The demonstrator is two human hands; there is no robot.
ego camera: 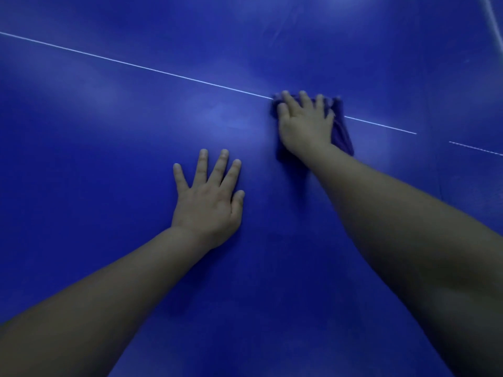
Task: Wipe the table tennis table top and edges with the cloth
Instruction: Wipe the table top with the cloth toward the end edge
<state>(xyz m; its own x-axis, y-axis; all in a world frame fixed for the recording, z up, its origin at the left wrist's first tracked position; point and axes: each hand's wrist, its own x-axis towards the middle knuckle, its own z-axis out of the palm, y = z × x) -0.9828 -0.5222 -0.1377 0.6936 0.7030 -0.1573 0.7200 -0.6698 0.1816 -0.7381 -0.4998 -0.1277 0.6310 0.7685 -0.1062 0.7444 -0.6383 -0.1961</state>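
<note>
Leaning over the table (109, 159), I see almost nothing but its blue top, which fills the whole view. No edge of it shows anywhere, so I judge I am working well out in the middle of the surface. A thin white line (136, 67) crosses the top from upper left to lower right, with a short break near the right side.

How much of the top is done is hard to say. There are pale, soft patches on the blue, but I cannot tell whether they are damp streaks or only light reflecting. I see no plain dirt or dust. As I judge it, the wiping of the top is under way, and the edges are probably yet to come, since none is in reach of what I see.

Both my bare forearms reach forward. My left hand (208, 200) lies flat on the table, fingers straight and slightly spread, holding nothing; it looks like a prop for my weight. It sits near my right hand but apart from it.

My right hand (304, 123) presses down on the cloth (341, 134), fingers straight and laid over it rather than curled round it. The cloth is dark purple-blue, bunched under my palm, showing past my fingertips and along the right side of my hand. It lies right on the white line, covering a short stretch of it.
</note>
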